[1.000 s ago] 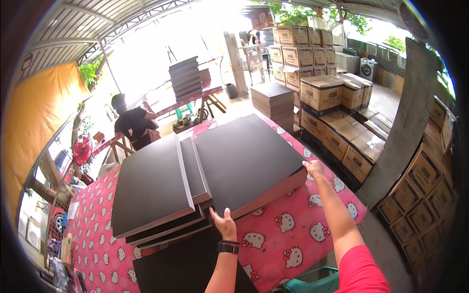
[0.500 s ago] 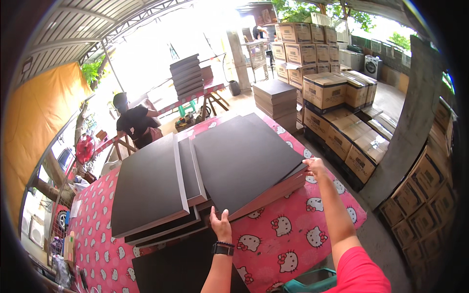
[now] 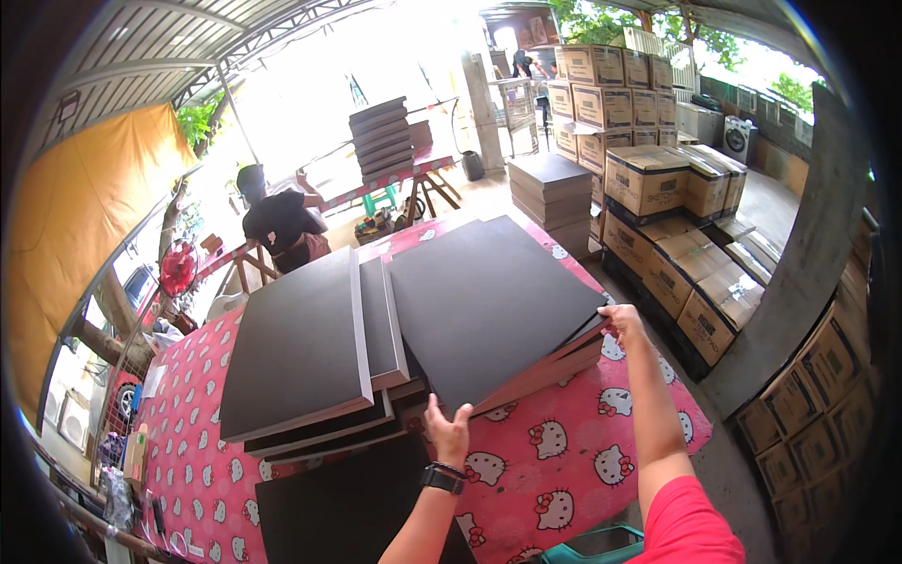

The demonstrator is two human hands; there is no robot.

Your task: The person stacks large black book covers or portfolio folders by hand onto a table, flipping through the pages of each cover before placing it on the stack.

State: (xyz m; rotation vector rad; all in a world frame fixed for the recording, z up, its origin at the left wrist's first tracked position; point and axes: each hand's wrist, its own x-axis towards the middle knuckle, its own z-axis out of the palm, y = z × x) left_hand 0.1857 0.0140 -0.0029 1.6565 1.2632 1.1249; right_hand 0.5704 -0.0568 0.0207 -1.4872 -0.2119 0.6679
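A stack of large black-topped pads with brownish edges lies in front of me. My right hand grips its right corner, fingers curled over the edge, where the top black sheet stands slightly apart from the pads below. At the near corner, my left hand rests against the edge with thumb and fingers apart. A second staggered stack of black pads sits to the left. Closer to me, a flat black board lies on the table, partly covered by my left forearm.
Pink patterned cloth covers the table. Beyond its far right corner stands another pad stack; cartons are piled on the right, near a concrete post. A co-worker is at a far table. A green chair is below the near edge.
The whole view has shifted, so the scene sits a little farther right. Both hands stay at the same corners of the right stack, and the pads look unmoved on the table.
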